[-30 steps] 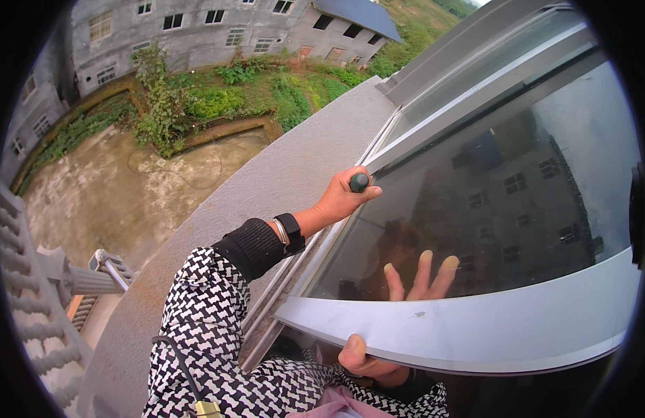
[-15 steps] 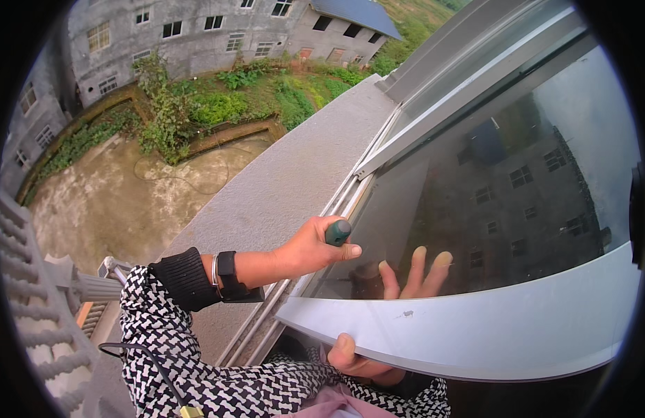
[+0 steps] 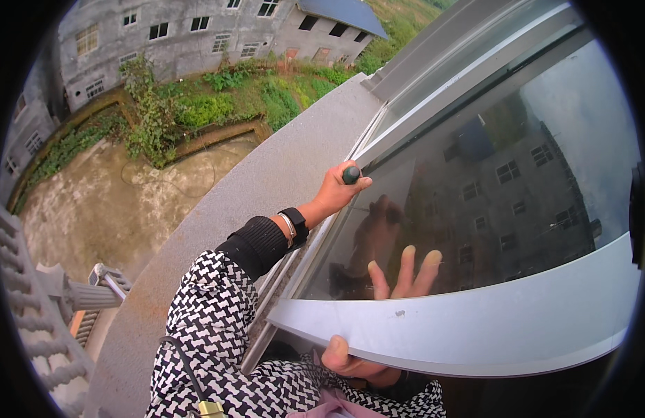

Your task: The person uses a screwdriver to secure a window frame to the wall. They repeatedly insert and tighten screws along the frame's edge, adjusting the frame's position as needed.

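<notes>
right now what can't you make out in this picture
- Green-handled tool: its lower end, head view, hidden by the left hand.
- Right hand: its palm, head view, hidden by the white window rail.
- Far building: what lies inside its windows, head view, too small and dark.

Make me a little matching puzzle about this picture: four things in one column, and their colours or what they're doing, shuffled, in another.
Things:
1. Left hand
2. Right hand
3. Left sleeve
4. Roof

Descriptions:
A. Blue, near the picture's top
B. Gripping the pale window frame
C. Black-and-white patterned
D. Closed around a dark green handle

Pairs: 1-D, 2-B, 3-C, 4-A
</notes>
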### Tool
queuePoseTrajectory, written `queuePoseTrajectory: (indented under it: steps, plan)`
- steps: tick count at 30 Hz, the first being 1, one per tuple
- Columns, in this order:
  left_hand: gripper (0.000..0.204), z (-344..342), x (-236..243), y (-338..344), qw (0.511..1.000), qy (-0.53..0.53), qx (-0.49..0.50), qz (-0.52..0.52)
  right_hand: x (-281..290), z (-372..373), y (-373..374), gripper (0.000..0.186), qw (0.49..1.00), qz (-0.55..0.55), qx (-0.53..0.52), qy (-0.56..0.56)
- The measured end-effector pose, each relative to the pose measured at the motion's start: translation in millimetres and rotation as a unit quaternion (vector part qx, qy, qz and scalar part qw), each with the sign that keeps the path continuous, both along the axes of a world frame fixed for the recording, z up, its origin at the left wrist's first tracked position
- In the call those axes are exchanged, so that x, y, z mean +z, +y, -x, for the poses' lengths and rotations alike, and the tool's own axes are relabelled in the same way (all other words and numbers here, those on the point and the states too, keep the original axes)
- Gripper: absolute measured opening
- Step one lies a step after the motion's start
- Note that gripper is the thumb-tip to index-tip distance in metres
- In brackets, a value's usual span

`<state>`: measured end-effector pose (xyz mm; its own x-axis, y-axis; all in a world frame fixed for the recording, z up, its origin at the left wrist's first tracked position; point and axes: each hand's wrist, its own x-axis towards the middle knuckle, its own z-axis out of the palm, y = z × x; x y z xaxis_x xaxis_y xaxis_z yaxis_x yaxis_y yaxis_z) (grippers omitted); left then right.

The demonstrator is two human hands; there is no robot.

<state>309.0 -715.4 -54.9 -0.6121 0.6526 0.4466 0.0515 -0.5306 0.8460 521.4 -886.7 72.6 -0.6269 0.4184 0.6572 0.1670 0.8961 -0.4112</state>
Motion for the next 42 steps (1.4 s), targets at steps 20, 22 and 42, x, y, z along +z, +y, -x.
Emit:
queuePoseTrajectory:
  steps: [20,22,42]
  plan:
    - [0.029,13,12,-47,1.0,-0.003,0.02,0.002,5,-1,1,0.126,1.0,0.01,0.012,-0.013]
    - [0.03,11,5,-42,1.0,0.013,0.019,-0.003,5,-1,2,0.127,0.999,0.008,0.032,0.005]
    - [0.029,3,12,-166,0.989,0.09,-0.101,0.06,-1,3,5,0.126,0.998,-0.024,0.045,0.025]
